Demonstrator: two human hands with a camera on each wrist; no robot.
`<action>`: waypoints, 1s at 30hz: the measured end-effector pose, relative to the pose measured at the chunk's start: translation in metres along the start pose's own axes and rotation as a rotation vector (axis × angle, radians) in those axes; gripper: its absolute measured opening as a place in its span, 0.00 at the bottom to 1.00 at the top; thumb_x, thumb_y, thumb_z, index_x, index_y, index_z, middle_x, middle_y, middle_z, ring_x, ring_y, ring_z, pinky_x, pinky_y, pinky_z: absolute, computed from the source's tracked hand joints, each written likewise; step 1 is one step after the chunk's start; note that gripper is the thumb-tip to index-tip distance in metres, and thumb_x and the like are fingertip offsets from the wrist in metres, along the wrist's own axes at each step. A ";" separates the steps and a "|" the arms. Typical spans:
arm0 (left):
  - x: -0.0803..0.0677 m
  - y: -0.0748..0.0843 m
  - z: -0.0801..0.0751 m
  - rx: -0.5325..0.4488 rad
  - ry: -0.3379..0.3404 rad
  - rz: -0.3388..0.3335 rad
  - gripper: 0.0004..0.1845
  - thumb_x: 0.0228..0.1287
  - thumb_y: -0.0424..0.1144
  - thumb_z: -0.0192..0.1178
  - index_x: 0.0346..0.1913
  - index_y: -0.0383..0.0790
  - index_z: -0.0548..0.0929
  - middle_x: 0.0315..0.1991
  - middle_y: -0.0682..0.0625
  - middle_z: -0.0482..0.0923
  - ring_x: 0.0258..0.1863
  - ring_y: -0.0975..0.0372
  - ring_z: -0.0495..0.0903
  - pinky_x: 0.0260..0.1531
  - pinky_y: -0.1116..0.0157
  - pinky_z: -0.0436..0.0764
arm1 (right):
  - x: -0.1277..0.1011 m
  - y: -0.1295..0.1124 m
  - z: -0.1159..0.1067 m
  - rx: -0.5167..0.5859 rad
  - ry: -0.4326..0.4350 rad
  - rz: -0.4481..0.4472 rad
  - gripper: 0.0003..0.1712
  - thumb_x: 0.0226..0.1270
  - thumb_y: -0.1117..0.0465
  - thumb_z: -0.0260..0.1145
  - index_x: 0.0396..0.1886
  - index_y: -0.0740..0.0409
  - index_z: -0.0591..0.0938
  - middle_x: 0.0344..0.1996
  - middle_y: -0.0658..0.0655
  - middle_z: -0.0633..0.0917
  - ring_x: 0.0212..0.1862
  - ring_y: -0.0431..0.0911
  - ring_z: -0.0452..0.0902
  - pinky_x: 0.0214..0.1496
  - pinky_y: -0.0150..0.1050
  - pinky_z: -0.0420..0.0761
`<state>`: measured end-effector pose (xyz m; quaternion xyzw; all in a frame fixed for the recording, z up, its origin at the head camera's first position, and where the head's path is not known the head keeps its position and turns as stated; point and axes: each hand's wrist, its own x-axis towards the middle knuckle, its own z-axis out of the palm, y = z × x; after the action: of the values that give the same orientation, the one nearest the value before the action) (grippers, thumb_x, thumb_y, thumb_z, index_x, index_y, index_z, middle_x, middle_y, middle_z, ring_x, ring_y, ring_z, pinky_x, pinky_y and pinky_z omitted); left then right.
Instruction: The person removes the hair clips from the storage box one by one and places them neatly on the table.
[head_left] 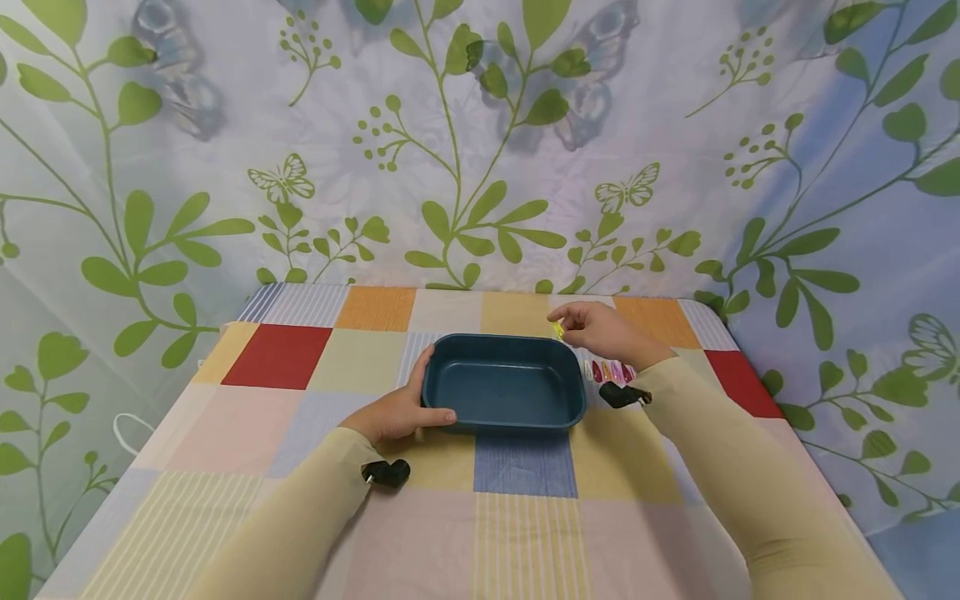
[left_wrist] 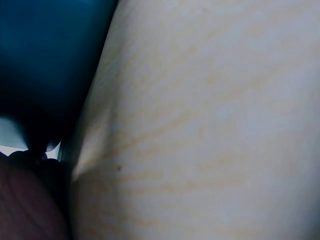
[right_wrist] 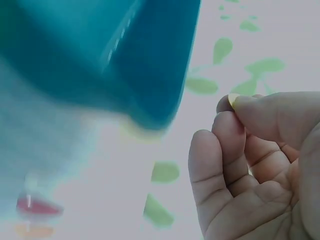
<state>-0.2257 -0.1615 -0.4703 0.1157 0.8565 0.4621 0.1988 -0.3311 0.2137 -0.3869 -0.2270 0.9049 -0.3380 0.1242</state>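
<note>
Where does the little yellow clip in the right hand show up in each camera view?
Head: the yellow clip is pinched at the right hand fingertips, above the blue tray's far right corner.
Left wrist: not in it; only the tray and a pale sleeve show.
Right wrist: only a yellow tip shows between fingertips at upper right.
Shared landmark: the blue tray.

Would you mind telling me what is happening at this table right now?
A person's left hand grips the near left edge of a dark blue tray on the patchwork tablecloth. The right hand pinches a small yellow piece above the tray's far right corner. A row of similar coloured pieces lies right of the tray.
</note>
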 end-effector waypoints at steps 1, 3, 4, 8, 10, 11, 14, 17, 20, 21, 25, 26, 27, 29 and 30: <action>0.000 0.000 0.000 -0.003 0.001 0.000 0.70 0.57 0.64 0.75 0.84 0.67 0.27 0.82 0.30 0.54 0.71 0.40 0.72 0.74 0.39 0.66 | -0.005 0.005 -0.005 -0.007 0.006 0.009 0.22 0.76 0.67 0.61 0.66 0.58 0.81 0.43 0.60 0.84 0.37 0.49 0.76 0.41 0.40 0.76; 0.000 0.000 0.000 -0.007 0.003 0.002 0.71 0.57 0.64 0.75 0.84 0.67 0.27 0.81 0.30 0.54 0.72 0.39 0.72 0.74 0.39 0.65 | -0.014 0.017 -0.014 -0.013 0.022 0.028 0.21 0.76 0.67 0.60 0.66 0.59 0.80 0.42 0.61 0.84 0.38 0.50 0.75 0.40 0.40 0.76; 0.000 -0.001 0.000 -0.009 0.001 0.002 0.71 0.57 0.65 0.75 0.84 0.67 0.27 0.82 0.30 0.53 0.72 0.39 0.72 0.74 0.39 0.65 | -0.019 0.023 -0.019 -0.024 0.030 0.035 0.21 0.77 0.67 0.59 0.66 0.59 0.80 0.42 0.62 0.84 0.38 0.50 0.75 0.40 0.40 0.76; 0.002 -0.003 0.000 -0.010 -0.001 0.005 0.71 0.57 0.65 0.75 0.84 0.67 0.26 0.82 0.31 0.52 0.72 0.40 0.71 0.74 0.39 0.65 | -0.036 0.045 -0.034 -0.011 0.064 0.091 0.21 0.77 0.68 0.58 0.67 0.62 0.78 0.45 0.64 0.83 0.36 0.46 0.74 0.37 0.38 0.74; 0.003 -0.003 0.000 -0.015 -0.004 0.007 0.71 0.57 0.65 0.75 0.84 0.67 0.26 0.83 0.31 0.50 0.72 0.40 0.70 0.75 0.39 0.65 | -0.043 0.057 -0.041 -0.010 0.081 0.120 0.22 0.77 0.68 0.58 0.68 0.64 0.77 0.48 0.66 0.82 0.35 0.45 0.74 0.36 0.37 0.74; 0.003 -0.003 -0.001 -0.015 -0.004 0.007 0.71 0.57 0.65 0.75 0.84 0.67 0.26 0.83 0.31 0.49 0.73 0.40 0.70 0.75 0.39 0.64 | -0.047 0.062 -0.044 -0.013 0.086 0.140 0.23 0.76 0.68 0.58 0.69 0.65 0.77 0.49 0.67 0.82 0.36 0.46 0.74 0.35 0.37 0.73; 0.003 -0.003 -0.001 -0.024 -0.007 0.003 0.71 0.57 0.64 0.75 0.84 0.68 0.26 0.84 0.32 0.48 0.74 0.39 0.68 0.75 0.39 0.64 | -0.059 0.079 -0.052 -0.050 0.092 0.189 0.25 0.76 0.67 0.56 0.70 0.65 0.75 0.54 0.70 0.82 0.41 0.51 0.79 0.37 0.39 0.75; 0.002 -0.002 -0.001 -0.025 -0.006 0.000 0.71 0.57 0.64 0.75 0.84 0.68 0.26 0.84 0.32 0.47 0.74 0.39 0.68 0.75 0.38 0.63 | -0.070 0.094 -0.060 -0.093 0.092 0.235 0.27 0.77 0.65 0.55 0.72 0.65 0.74 0.59 0.72 0.81 0.50 0.58 0.82 0.41 0.42 0.76; 0.002 -0.002 0.000 -0.015 -0.007 0.001 0.71 0.57 0.65 0.75 0.84 0.67 0.26 0.85 0.33 0.44 0.75 0.39 0.67 0.75 0.38 0.63 | -0.079 0.109 -0.065 -0.098 0.094 0.276 0.28 0.78 0.64 0.54 0.74 0.66 0.73 0.63 0.75 0.79 0.55 0.62 0.82 0.48 0.44 0.79; 0.002 -0.002 0.000 -0.012 -0.007 0.000 0.71 0.57 0.65 0.75 0.84 0.67 0.26 0.85 0.33 0.43 0.75 0.38 0.67 0.75 0.38 0.63 | -0.082 0.112 -0.067 -0.096 0.097 0.291 0.28 0.78 0.64 0.53 0.74 0.66 0.73 0.64 0.75 0.78 0.57 0.63 0.81 0.51 0.45 0.80; 0.002 -0.001 0.000 0.001 -0.008 -0.003 0.70 0.59 0.64 0.74 0.84 0.68 0.26 0.85 0.34 0.42 0.75 0.38 0.67 0.75 0.38 0.64 | -0.092 0.124 -0.070 -0.076 0.119 0.320 0.28 0.78 0.64 0.53 0.74 0.70 0.72 0.65 0.77 0.77 0.57 0.64 0.80 0.53 0.48 0.81; 0.002 -0.001 0.000 0.002 -0.007 -0.003 0.70 0.59 0.64 0.74 0.84 0.68 0.26 0.85 0.33 0.42 0.74 0.38 0.67 0.74 0.38 0.64 | -0.094 0.127 -0.071 -0.077 0.124 0.322 0.28 0.78 0.64 0.53 0.74 0.70 0.72 0.65 0.77 0.77 0.56 0.63 0.80 0.53 0.47 0.81; 0.002 -0.001 0.000 0.003 -0.007 -0.004 0.70 0.59 0.64 0.74 0.84 0.68 0.26 0.85 0.33 0.43 0.74 0.38 0.67 0.74 0.38 0.64 | -0.096 0.129 -0.071 -0.078 0.131 0.324 0.28 0.78 0.64 0.54 0.73 0.71 0.72 0.64 0.77 0.78 0.55 0.61 0.81 0.52 0.45 0.81; 0.002 -0.002 0.000 0.003 -0.008 -0.006 0.70 0.58 0.64 0.74 0.84 0.68 0.26 0.85 0.33 0.43 0.74 0.38 0.67 0.74 0.38 0.64 | -0.099 0.135 -0.072 -0.091 0.140 0.323 0.27 0.78 0.64 0.55 0.72 0.71 0.73 0.60 0.76 0.80 0.51 0.58 0.81 0.49 0.42 0.80; 0.002 -0.002 0.000 0.001 -0.009 -0.006 0.70 0.58 0.64 0.74 0.84 0.68 0.26 0.85 0.33 0.43 0.74 0.38 0.67 0.74 0.38 0.64 | -0.101 0.137 -0.072 -0.091 0.140 0.323 0.27 0.78 0.65 0.55 0.71 0.72 0.73 0.57 0.75 0.80 0.48 0.56 0.80 0.47 0.40 0.79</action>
<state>-0.2276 -0.1620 -0.4721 0.1152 0.8562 0.4605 0.2038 -0.3157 0.3952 -0.4184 -0.0601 0.9504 -0.2873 0.1033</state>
